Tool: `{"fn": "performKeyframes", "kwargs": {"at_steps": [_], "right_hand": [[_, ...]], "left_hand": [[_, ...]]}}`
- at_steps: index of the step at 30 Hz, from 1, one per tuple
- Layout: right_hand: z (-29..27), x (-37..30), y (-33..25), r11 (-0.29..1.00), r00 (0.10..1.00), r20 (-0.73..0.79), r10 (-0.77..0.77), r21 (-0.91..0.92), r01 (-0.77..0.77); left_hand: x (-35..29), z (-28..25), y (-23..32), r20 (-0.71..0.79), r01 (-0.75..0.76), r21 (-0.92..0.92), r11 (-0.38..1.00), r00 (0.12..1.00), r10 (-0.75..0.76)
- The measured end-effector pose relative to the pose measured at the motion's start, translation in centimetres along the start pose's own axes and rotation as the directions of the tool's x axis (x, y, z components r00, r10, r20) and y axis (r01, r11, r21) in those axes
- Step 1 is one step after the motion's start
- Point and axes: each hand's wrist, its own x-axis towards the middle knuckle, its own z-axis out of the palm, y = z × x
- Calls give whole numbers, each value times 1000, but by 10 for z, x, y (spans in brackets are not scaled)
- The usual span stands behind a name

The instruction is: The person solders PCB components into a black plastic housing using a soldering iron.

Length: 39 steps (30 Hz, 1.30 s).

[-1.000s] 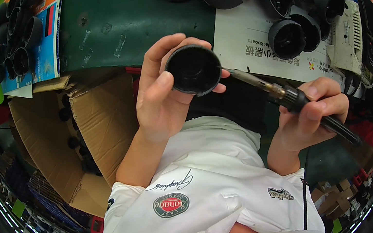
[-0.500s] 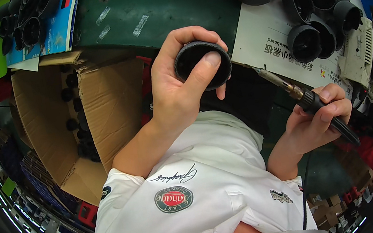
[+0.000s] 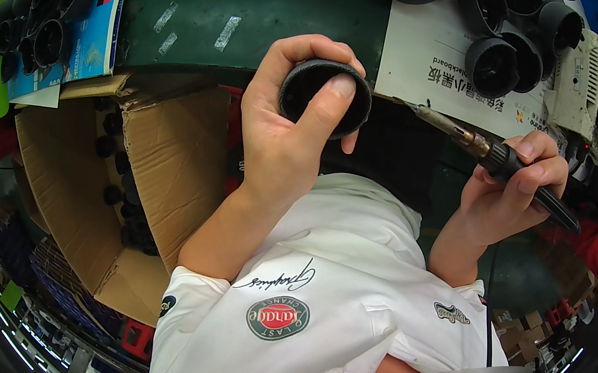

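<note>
A black cup-shaped shell with a fabric-like mesh skin [image 3: 301, 93] is gripped in my left hand [image 3: 276, 136]. Its open mouth faces up, my thumb is pressed inside it, and my fingers wrap around its far side. To the right, my right hand [image 3: 511, 189] is closed around the dark handle of a soldering iron [image 3: 502, 159]. The iron's metal tip points up and left, toward the shell but apart from it, by the near edge of a white printed sheet [image 3: 412, 61]. What lies deep in the shell is too dark to make out.
Several similar black shells [image 3: 491, 67] crowd the sheet at the far right, beside a grimy light-coloured device [image 3: 574, 89]. More shells [image 3: 49, 42] sit at the far left. An open cardboard box [image 3: 182, 170] with dark parts inside stands left of my forearm. Clear tape strips mark the green table [image 3: 268, 2].
Both hands keep their holds. The shell has tilted very slightly in my left hand, and the soldering iron stays almost where it was. The view has shifted a little.
</note>
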Motion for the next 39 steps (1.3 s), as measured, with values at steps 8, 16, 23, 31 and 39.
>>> {"fn": "performKeyframes", "kwargs": {"at_steps": [8,16,23,31,39], "right_hand": [[3,6,-1,948,965,159,-210,-209,241],[6,3,0,959,970,171,-175,-195,207],[5,4,2,960,966,209,-152,-202,195],[5,5,6,956,951,262,-161,-198,216],[5,3,6,948,954,250,-167,-225,225]], "left_hand": [[0,6,5,17,95,-93,991,995,-94],[0,10,4,17,108,-98,989,994,-107],[0,10,3,23,118,-95,989,993,-116],[1,9,3,16,126,-102,987,992,-125],[-1,8,1,12,129,-98,987,992,-128]]}}
